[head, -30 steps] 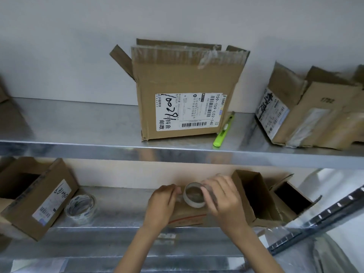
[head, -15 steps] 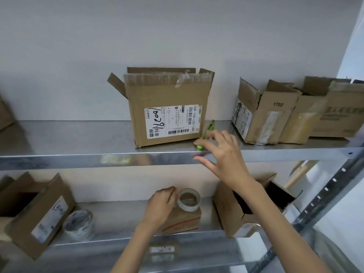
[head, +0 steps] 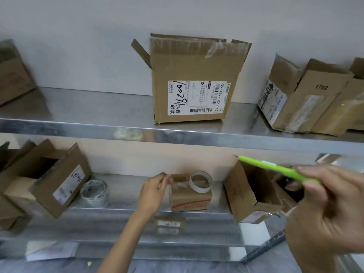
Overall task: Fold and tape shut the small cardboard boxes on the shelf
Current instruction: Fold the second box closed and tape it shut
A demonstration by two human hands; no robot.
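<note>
Our left hand (head: 155,191) pinched the tape end (head: 171,179) beside the small box (head: 190,201) on the lower shelf (head: 118,212), we think to hold the strip tight from the tape roll (head: 201,184) on top. Our right hand (head: 325,203) gripped the green cutter (head: 275,168), probably to cut it.
</note>
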